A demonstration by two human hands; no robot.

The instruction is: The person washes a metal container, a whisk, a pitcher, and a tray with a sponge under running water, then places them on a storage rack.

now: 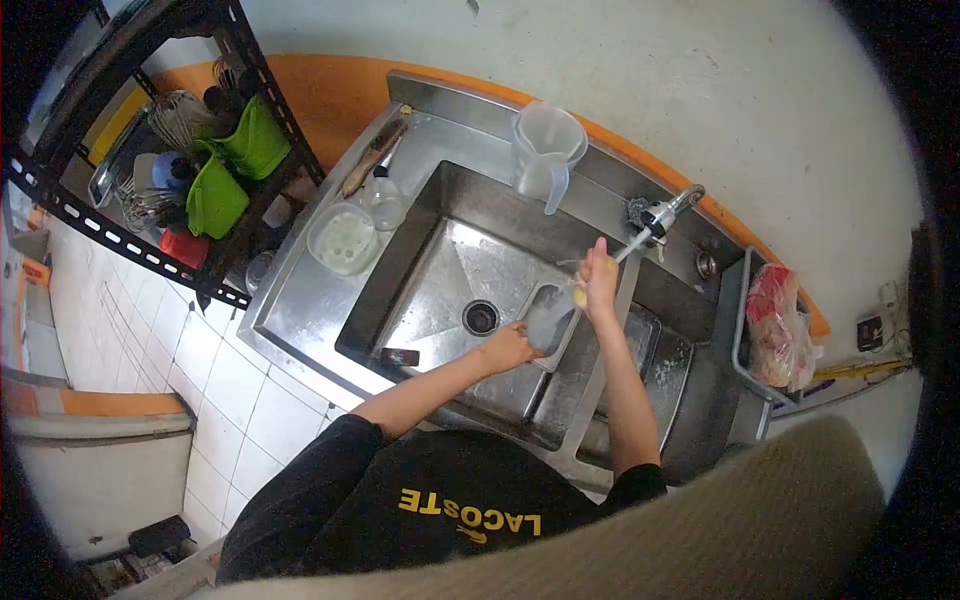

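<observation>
Over the steel sink [405, 290], my left hand [510, 348] grips the near end of a narrow rectangular metal tray [548, 318], which looks wet inside. My right hand [598, 282] is closed round a small yellowish sponge [580, 297] above the tray's right side. Water runs from the faucet [660, 218] down towards my right hand. Below and left of the tray lies the round drain [480, 317]. A small dark block [400, 356] rests at the basin's front left.
A plastic jug [546, 150] stands behind the basin. On the left counter are a soapy container [343, 239], a clear jar [384, 203] and a brush [370, 165]. A grey basket [740, 330] with bagged items is at right. A utensil rack [130, 225] stands left.
</observation>
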